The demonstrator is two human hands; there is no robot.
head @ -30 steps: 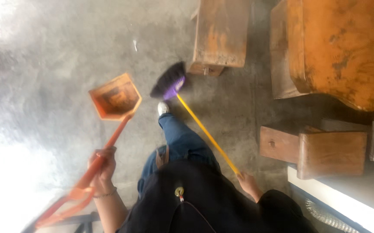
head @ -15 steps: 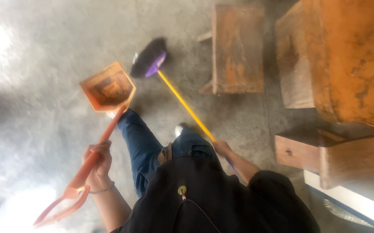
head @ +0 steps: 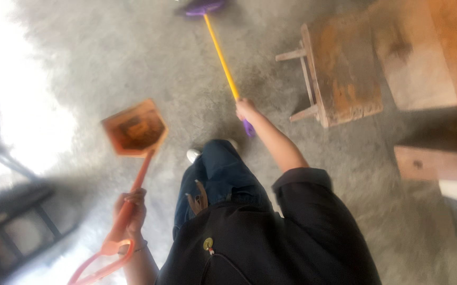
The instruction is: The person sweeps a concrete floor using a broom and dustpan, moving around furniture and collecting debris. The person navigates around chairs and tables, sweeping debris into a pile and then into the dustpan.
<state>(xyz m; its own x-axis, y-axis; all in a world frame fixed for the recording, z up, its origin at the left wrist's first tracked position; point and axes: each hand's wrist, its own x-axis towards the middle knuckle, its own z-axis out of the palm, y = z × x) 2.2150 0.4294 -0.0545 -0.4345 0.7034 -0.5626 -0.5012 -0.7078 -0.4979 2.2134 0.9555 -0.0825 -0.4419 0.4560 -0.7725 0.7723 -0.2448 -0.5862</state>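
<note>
My left hand (head: 131, 210) grips the long orange handle of a dustpan (head: 134, 130), whose pan hangs above the grey floor to the left of my leg. Out in front of me, my right hand (head: 247, 110) holds a broom by its yellow stick (head: 221, 55). The broom's purple head (head: 203, 7) rests on the floor at the top edge of the view. A purple grip end pokes out below my right hand. My jeans and one pale shoe (head: 193, 154) show between the two tools.
A worn wooden stool (head: 339, 68) stands to the right of the broom. More wooden furniture (head: 429, 53) and a low wooden block (head: 429, 163) fill the right side. A dark metal frame (head: 12, 211) stands at the left, near bright glare.
My right arm has stretched forward, pushing the broom head farther away toward the top of the view. The dustpan stays in my left hand. The view has shifted forward with my step.
</note>
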